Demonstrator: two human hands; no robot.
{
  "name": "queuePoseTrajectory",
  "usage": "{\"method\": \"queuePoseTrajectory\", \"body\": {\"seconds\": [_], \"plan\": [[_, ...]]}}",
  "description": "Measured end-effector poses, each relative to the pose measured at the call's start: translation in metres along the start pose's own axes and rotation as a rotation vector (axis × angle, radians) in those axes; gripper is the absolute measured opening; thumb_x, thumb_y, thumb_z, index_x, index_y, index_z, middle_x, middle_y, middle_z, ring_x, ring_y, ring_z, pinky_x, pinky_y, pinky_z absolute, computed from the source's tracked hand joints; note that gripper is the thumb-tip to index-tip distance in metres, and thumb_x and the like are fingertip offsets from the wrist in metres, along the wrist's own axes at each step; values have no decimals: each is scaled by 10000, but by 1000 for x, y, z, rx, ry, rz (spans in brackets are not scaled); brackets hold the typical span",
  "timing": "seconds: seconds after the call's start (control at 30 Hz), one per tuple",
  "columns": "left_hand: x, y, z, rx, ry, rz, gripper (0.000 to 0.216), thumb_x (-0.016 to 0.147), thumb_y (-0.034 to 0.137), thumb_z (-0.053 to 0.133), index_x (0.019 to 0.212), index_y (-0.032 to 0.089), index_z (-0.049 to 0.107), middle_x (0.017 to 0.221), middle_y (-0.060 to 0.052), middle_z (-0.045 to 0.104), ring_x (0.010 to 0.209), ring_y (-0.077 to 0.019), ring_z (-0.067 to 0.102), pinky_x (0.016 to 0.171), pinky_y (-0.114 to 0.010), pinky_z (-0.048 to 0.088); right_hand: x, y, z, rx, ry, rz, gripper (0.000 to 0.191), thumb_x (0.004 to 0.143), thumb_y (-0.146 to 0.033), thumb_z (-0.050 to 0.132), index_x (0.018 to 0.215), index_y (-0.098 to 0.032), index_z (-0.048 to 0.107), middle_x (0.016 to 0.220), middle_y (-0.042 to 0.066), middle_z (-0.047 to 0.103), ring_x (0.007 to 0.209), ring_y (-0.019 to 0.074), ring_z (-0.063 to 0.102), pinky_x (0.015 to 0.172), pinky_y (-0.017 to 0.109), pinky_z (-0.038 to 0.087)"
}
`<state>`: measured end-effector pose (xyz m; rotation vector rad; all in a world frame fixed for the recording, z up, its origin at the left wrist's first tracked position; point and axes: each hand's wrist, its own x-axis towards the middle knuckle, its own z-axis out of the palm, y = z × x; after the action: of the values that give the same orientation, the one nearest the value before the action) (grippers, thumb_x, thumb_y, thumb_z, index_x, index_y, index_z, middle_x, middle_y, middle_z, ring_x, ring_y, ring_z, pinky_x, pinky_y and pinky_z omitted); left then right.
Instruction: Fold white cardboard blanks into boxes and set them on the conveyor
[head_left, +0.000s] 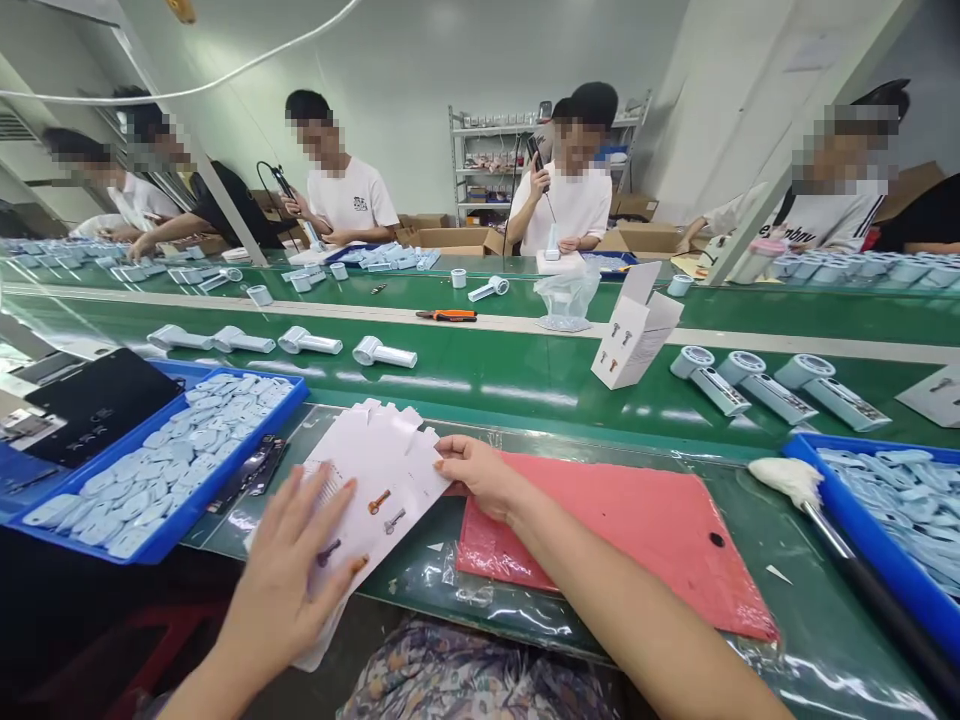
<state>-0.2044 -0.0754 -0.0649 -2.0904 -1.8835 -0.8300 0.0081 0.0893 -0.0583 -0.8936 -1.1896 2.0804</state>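
Note:
A stack of flat white carton blanks [379,480] printed with small fan pictures lies on the bench in front of me. My left hand [300,570] rests on its near end with fingers spread flat. My right hand [476,470] pinches the stack's right edge, thumb and fingers closed on it. Just right of the stack lies a red mat [637,530].
A blue tray [161,455] of pale blue parts stands at left, another blue tray [892,520] at right with a brush [787,480] beside it. On the green conveyor [495,375] lie handheld fans [382,352] and a folded white box [634,330]. Several people work opposite.

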Motion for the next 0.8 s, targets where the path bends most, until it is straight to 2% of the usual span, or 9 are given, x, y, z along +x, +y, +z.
{"method": "queuePoseTrajectory", "body": {"seconds": [0.07, 0.17, 0.23, 0.37, 0.43, 0.57, 0.63, 0.7, 0.8], "plan": [[12, -3, -9, 16, 10, -87, 574, 951, 514, 564, 1475, 282, 583, 1523, -140, 573, 1397, -431, 527, 1184, -639, 388, -24, -5, -5, 14, -68, -27, 331, 591, -165, 715, 921, -183, 692, 875, -1, 693, 793, 161, 666, 703, 288, 601], [28, 0, -19, -140, -55, -175, 530, 978, 547, 517, 1403, 258, 648, 1227, -102, 749, 1032, -294, 736, 936, -414, 602, -57, -4, -10, 39, -161, -70, 343, 587, -162, 715, 929, -194, 714, 884, -8, 680, 805, 150, 644, 685, 256, 578], [35, 7, -23, -271, -45, -161, 482, 979, 533, 545, 1343, 253, 692, 1199, -82, 768, 979, -253, 751, 842, -320, 616, -73, 1, -12, 82, -195, -68, 336, 600, -195, 775, 928, -203, 703, 871, -14, 671, 771, 142, 634, 630, 236, 555], [41, 19, -28, -368, -1, -65, 351, 958, 453, 623, 1251, 305, 746, 1180, -42, 779, 989, -241, 751, 851, -288, 607, -91, 13, -16, 102, -223, -75, 469, 581, -350, 917, 977, -203, 714, 897, -2, 692, 768, 148, 637, 648, 251, 548], [42, 23, -31, -368, -54, -11, 333, 946, 423, 648, 1247, 322, 748, 1005, -24, 777, 820, -202, 738, 733, -245, 592, -98, 18, -19, 39, -212, -80, 493, 580, -379, 935, 991, -193, 735, 897, 6, 712, 812, 162, 652, 728, 274, 549], [37, 39, -33, -416, -218, 124, 331, 963, 344, 623, 1273, 370, 735, 701, 29, 640, 551, -123, 628, 547, -169, 500, -119, 33, -24, -152, -222, 22, 323, 644, -289, 872, 928, -172, 771, 824, -3, 728, 791, 183, 673, 758, 287, 533], [30, 50, -31, -448, -318, 133, 351, 966, 316, 615, 1289, 397, 724, 775, 20, 718, 603, -125, 685, 569, -148, 519, -132, 42, -23, -247, -193, 50, 270, 656, -217, 817, 920, -176, 782, 840, -5, 746, 786, 192, 681, 725, 269, 515], [19, 61, -28, -470, -425, 102, 421, 969, 305, 607, 1368, 425, 669, 1009, 5, 810, 762, -154, 769, 668, -148, 576, -144, 50, -21, -379, -124, 76, 277, 652, -168, 770, 928, -189, 784, 875, -3, 768, 803, 209, 695, 675, 248, 486], [1, 71, -26, -529, -624, 106, 555, 970, 346, 610, 1502, 469, 512, 1357, 9, 720, 1060, -221, 776, 901, -246, 610, -154, 57, -21, -620, -71, 70, 303, 638, -132, 735, 930, -201, 774, 947, 17, 796, 876, 246, 724, 691, 258, 473]]}}
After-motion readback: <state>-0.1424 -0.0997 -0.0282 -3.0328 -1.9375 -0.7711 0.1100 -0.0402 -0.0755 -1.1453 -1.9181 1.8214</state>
